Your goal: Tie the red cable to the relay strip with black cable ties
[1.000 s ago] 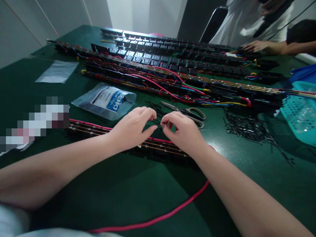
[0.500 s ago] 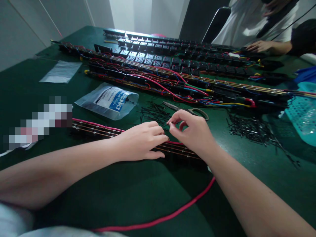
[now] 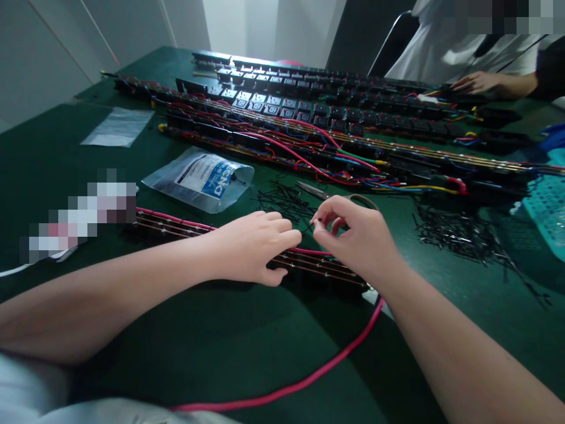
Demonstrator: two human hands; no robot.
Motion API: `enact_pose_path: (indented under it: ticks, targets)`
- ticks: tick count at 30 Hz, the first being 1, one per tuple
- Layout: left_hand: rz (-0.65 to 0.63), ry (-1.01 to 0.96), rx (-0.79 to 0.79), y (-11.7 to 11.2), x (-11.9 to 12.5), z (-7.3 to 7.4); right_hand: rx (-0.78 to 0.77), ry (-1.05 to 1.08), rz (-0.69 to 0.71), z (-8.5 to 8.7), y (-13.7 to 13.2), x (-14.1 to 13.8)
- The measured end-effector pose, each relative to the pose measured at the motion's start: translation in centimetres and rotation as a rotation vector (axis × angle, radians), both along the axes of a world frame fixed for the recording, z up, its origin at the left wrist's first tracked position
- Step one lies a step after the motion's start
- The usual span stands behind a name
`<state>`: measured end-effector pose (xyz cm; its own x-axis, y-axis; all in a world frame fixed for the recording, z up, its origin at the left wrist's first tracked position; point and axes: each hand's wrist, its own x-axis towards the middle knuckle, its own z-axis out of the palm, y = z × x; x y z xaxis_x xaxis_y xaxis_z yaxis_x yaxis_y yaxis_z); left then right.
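Note:
A long black strip with copper rods (image 3: 324, 274) and a red wire along its far side lies before me. My left hand (image 3: 256, 244) straddles it from above, the fingers curled over the far edge and the thumb at the near side. My right hand (image 3: 348, 229) is closed in a pinch just beyond the strip, close to the left fingertips. Between its thumb and forefinger is a thin black cable tie (image 3: 308, 228). Where the tie's other end lies is hidden by my left fingers. A thick red cable (image 3: 326, 370) curves from the strip's right end towards me.
Scissors (image 3: 312, 190) and loose black cable ties (image 3: 282, 201) lie behind my hands; another pile of ties (image 3: 459, 235) is at right. A labelled plastic bag (image 3: 198, 179), a flat bag (image 3: 117, 126), several wired strips (image 3: 273, 132) and a teal basket (image 3: 549, 203) surround them. A co-worker's hand (image 3: 474, 82) rests far right.
The view has shifted slightly, so the table things sit a little further right. My right hand has drawn slightly away from the left one, still pinching the cable tie. My left thumb has curled in.

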<state>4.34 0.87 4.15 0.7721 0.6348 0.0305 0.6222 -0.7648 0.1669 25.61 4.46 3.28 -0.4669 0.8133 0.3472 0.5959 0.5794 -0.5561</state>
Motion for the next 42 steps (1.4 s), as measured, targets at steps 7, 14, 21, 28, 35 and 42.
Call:
enact_pose_path:
  ticks: [7, 14, 21, 28, 35, 42]
  targets:
    - [0.017, -0.027, -0.164, 1.0, -1.2, 0.3, 0.003, 0.068, 0.023, 0.4, -0.5, 0.0]
    - [0.034, -0.069, -0.235, 1.5, -1.7, 0.0, -0.249, 0.348, 0.057, 1.5, -1.2, -0.5]
    - [0.025, -0.109, -0.248, 1.7, -1.3, -0.8, -0.168, 0.244, 0.153, 1.1, -1.2, -0.4]
    - [0.009, -0.078, -0.153, 1.6, -1.1, -0.6, 0.017, -0.035, 0.192, 0.9, -2.3, -0.5]
    - [-0.016, -0.135, -0.120, 1.3, -0.6, -1.3, 0.353, -0.155, 0.202, -0.6, -5.1, -1.3]
    - [0.004, -0.101, -0.125, 1.2, -0.1, -1.7, 0.488, -0.264, 0.245, -1.3, -5.8, -1.4]
